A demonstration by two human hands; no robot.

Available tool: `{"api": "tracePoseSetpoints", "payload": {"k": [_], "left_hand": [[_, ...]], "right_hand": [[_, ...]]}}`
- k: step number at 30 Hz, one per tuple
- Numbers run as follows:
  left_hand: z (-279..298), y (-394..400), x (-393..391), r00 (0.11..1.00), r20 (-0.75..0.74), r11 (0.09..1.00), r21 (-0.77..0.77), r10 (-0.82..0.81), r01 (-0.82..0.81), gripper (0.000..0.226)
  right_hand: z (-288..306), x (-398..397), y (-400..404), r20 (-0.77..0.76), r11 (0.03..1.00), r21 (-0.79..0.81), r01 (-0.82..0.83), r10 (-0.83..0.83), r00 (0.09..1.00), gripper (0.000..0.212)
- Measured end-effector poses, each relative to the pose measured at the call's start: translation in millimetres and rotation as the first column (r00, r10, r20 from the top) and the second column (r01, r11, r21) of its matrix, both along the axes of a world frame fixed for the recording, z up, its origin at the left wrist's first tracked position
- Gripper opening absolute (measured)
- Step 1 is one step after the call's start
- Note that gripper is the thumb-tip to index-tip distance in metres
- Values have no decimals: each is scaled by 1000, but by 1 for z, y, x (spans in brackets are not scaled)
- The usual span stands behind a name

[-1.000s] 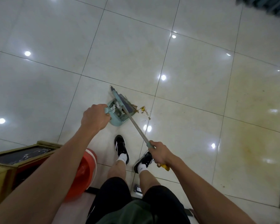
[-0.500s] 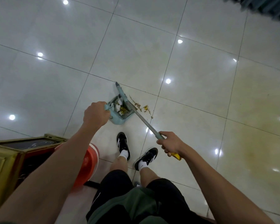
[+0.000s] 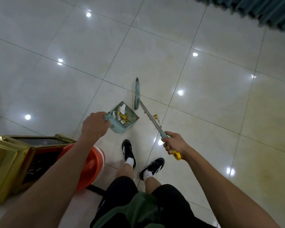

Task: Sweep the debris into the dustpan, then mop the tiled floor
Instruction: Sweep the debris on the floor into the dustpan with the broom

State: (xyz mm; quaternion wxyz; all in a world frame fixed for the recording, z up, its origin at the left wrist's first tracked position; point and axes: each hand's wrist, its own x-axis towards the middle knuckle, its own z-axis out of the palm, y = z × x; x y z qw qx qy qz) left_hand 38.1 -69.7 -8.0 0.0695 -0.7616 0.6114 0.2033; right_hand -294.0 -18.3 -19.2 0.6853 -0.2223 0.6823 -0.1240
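On the glossy tiled floor (image 3: 155, 46), just ahead of the person's two black-and-white shoes (image 3: 129, 151), a teal dustpan (image 3: 124, 120) rested with its mouth turned toward the broom (image 3: 137, 94). Left hand (image 3: 94, 125): fingers curled round the dustpan's handle at its near corner. Right hand (image 3: 174, 143): wrapped round the teal grip of the broom's metal shaft, with a yellow end cap (image 3: 177, 155) protruding behind the palm. Broom head: teal, seen edge-on, standing just beyond and to the right of the dustpan, apart from its rim. Debris inside the pan (image 3: 123, 118): yellow fragments and a white scrap, heaped against the toothed rear wall. Loose debris (image 3: 155, 116): a small scatter of yellow-brown crumbs on the tile, just right of the shaft and outside the pan. Lower left: an orange bucket (image 3: 90, 167), partly hidden by the left forearm, touching or just beside a gold-framed box (image 3: 8, 162). Upper right corner: the pleated hem of a dark teal curtain (image 3: 262, 12). Bright ceiling-light reflections dotted the tiles.
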Motion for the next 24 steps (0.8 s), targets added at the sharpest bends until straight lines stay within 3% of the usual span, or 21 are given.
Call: {"api": "tracePoseSetpoints", "payload": {"k": [7,17,19,21,24], "left_hand": [[-6,-4,22,1000,22,1000,6,-9,9,11],[-20,-43,63,988,49,987,82,-143,139,13],[-20,-52,67,987,34,983,99,-156,152,13],[-20,-59,70,988,13,981,121,-151,148,14],[-20,-63,75,990,-9,981,132,-140,140,14]], "right_hand": [[-30,42,-29,85,979,64,196,-201,976,53],[-58,103,-80,155,892,191,410,-440,885,36],[-61,108,-79,104,919,175,354,-375,921,40],[-63,109,-74,-40,976,111,188,-184,982,49],[-67,104,-67,-274,991,72,-110,125,954,46]]}}
